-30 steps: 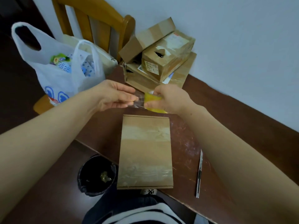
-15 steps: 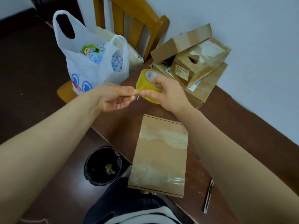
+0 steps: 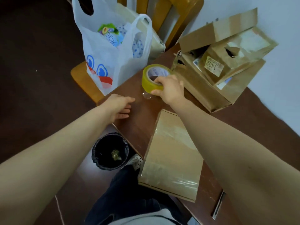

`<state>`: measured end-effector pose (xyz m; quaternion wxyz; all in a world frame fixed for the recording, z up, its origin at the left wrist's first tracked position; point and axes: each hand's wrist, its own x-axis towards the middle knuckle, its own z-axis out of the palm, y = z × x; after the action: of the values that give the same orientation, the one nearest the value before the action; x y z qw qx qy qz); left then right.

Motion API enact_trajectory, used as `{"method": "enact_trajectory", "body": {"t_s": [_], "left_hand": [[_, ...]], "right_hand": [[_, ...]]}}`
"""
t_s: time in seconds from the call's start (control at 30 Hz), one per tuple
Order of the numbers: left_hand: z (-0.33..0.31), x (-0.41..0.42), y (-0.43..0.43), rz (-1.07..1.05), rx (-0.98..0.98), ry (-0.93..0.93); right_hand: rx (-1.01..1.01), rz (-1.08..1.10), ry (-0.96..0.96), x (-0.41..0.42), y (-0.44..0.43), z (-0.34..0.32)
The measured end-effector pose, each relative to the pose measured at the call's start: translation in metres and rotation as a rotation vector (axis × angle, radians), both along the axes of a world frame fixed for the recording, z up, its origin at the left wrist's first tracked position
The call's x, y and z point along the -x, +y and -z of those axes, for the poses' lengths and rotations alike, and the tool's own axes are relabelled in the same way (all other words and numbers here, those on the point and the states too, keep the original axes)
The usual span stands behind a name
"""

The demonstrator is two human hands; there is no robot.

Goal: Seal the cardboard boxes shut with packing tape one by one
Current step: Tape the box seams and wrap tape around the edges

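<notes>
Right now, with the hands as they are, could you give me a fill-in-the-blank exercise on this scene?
The right hand grips a yellow roll of packing ____.
The left hand holds ____.
The label on the small cardboard box atop the pile reads ____.
The white plastic bag sits on a wooden ____.
Missing words: tape; nothing; 1402; chair.

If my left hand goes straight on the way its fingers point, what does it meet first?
From the left hand, likely the loose tape end hanging under the tape roll that the right hand grips, though depth is unclear.
</notes>
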<state>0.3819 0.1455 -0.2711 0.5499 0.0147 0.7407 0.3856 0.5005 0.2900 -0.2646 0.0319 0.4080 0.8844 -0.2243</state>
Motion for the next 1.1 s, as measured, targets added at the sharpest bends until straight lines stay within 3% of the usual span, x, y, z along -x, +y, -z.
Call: {"method": "enact_trajectory", "body": {"t_s": [0.13, 0.23, 0.33, 0.47, 0.53, 0.63, 0.77, 0.93, 1.1], "left_hand": [[0.009, -0.019, 0.009, 0.032, 0.005, -0.098], [0.012, -0.035, 0.011, 0.074, 0.008, -0.131], [0.011, -0.051, 0.011, 0.096, -0.006, -0.149], [0.011, -0.074, 0.008, 0.196, -0.053, -0.125], [0.011, -0.085, 0.009, 0.251, -0.105, -0.066], [0.016, -0.097, 0.010, 0.331, -0.139, 0.097], [0.019, -0.105, 0.007, 0.358, -0.061, 0.204], [0.015, -0.119, 0.006, 0.263, -0.127, 0.133], [-0.011, -0.148, 0.024, 0.379, -0.291, 0.076]], "right_hand": [[-0.082, -0.029, -0.121, 0.007, -0.001, 0.024], [0.004, -0.086, -0.168, 0.003, 0.004, 0.027], [0.083, -0.071, 0.049, -0.020, 0.001, 0.013], [0.054, 0.474, 0.367, -0.097, -0.029, 0.001], [0.146, 0.746, 0.363, -0.136, -0.049, 0.003], [0.285, 0.977, 0.289, -0.173, -0.075, 0.013], [0.522, 1.080, 0.360, -0.185, -0.095, 0.022], [0.472, 1.081, 0.476, -0.195, -0.098, 0.018], [0.445, 1.282, 0.623, -0.230, -0.096, -0.004]]}}
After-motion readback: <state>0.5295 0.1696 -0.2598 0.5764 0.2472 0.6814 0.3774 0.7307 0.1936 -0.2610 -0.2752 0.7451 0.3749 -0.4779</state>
